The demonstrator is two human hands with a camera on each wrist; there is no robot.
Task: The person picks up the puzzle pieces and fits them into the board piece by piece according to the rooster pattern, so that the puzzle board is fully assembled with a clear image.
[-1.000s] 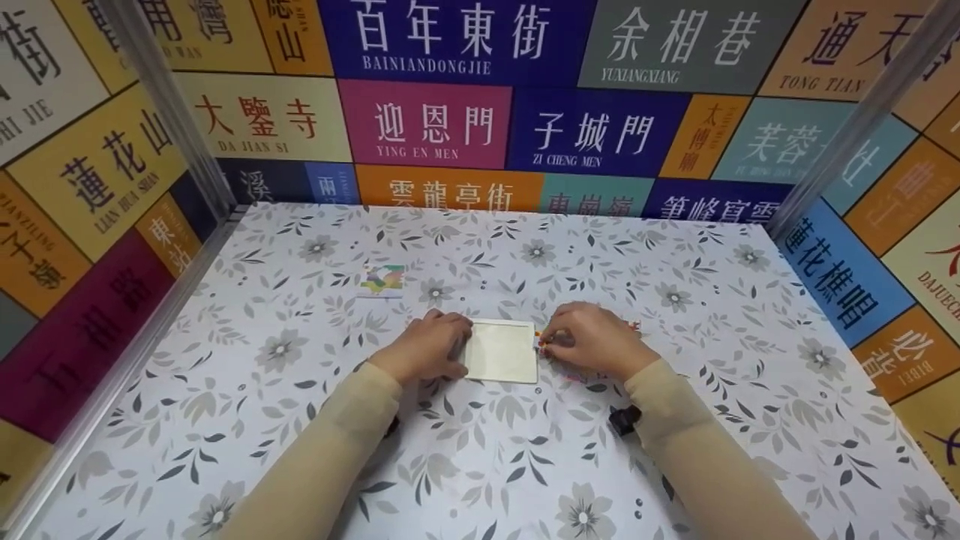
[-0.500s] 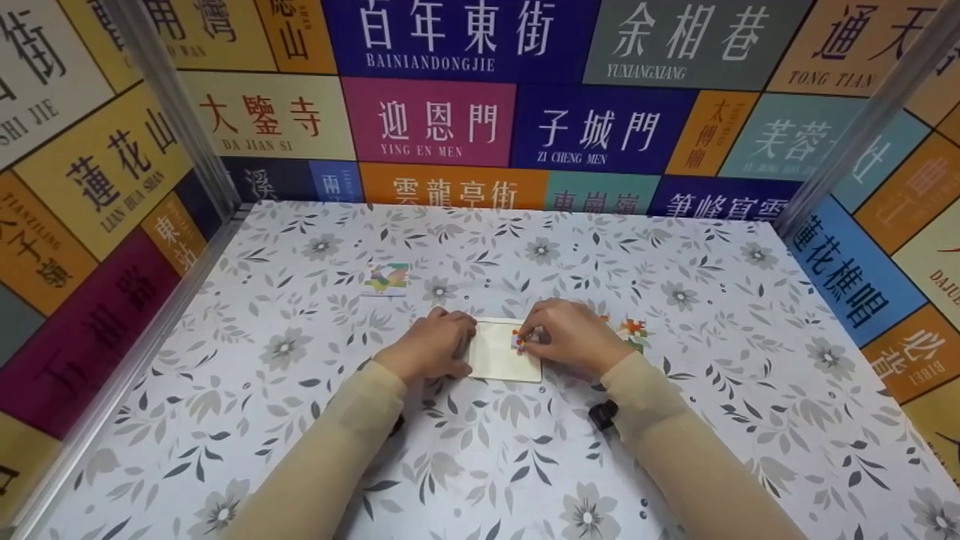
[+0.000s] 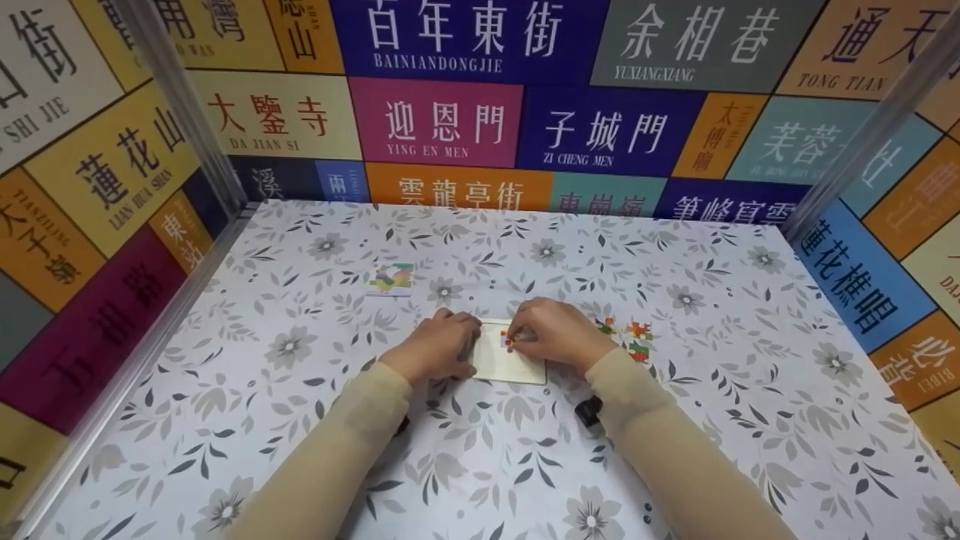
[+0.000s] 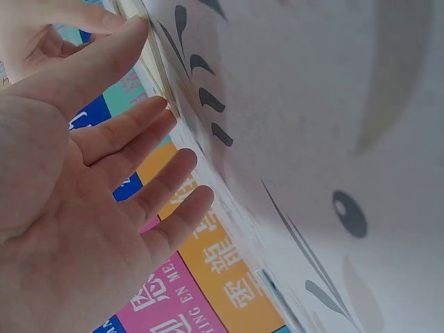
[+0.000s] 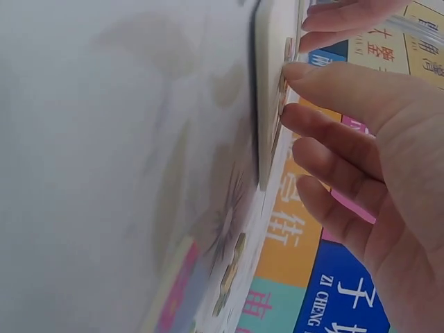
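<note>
A shallow cream puzzle tray [image 3: 517, 369] lies flat on the table in the head view. My left hand [image 3: 439, 345] rests at its left edge, fingers fairly straight; in the left wrist view the thumb [image 4: 128, 45] touches the rim. My right hand [image 3: 561, 334] pinches a small colourful jigsaw piece [image 3: 504, 339] between thumb and forefinger, over the tray's upper middle. From the right wrist view the piece [image 5: 284, 83] sits very low on the tray surface [image 5: 266, 132], partly hidden by the fingertips.
Several loose jigsaw pieces [image 3: 639, 331] lie to the right, partly behind the right hand. A small square picture [image 3: 391, 278] lies at the back left. The table wears a floral cloth [image 3: 525, 472]; panels with printed characters [image 3: 442, 124] stand around it.
My right hand has moved left with the jigsaw piece, from beside the tray's right edge to over the tray. More loose pieces show behind it. The left hand stays at the tray.
</note>
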